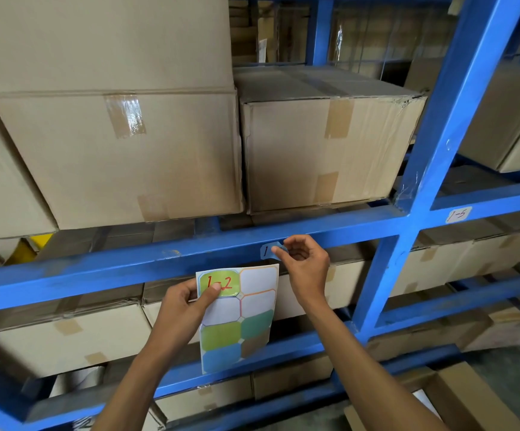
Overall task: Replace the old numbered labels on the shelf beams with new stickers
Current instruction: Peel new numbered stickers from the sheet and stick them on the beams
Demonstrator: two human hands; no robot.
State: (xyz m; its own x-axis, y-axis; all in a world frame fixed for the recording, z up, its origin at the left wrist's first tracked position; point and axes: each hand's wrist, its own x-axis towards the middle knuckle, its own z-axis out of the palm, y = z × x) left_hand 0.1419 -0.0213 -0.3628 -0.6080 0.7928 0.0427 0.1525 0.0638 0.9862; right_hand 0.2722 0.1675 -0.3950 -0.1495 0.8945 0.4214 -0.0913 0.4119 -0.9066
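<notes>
A blue shelf beam [128, 262] runs across the middle of the view. On it sits a small blue label [266, 251] with a handwritten "1"; its right part is curled away from the beam. My right hand [305, 269] pinches that curled end between thumb and fingers. Just below the beam, my left hand [181, 309] grips a sticker sheet [238, 318] by its upper left corner. The sheet's top-left green sticker reads "1-2" in red; several white, green, brown and blue stickers lie beneath it.
Large taped cardboard boxes [121, 157] stand on the shelf above the beam, and more fill the lower shelves. A blue upright post [432, 150] rises at the right. Beyond it, a white label [458, 214] reading "1-5" sticks on the neighbouring beam. An open box [470, 399] sits at bottom right.
</notes>
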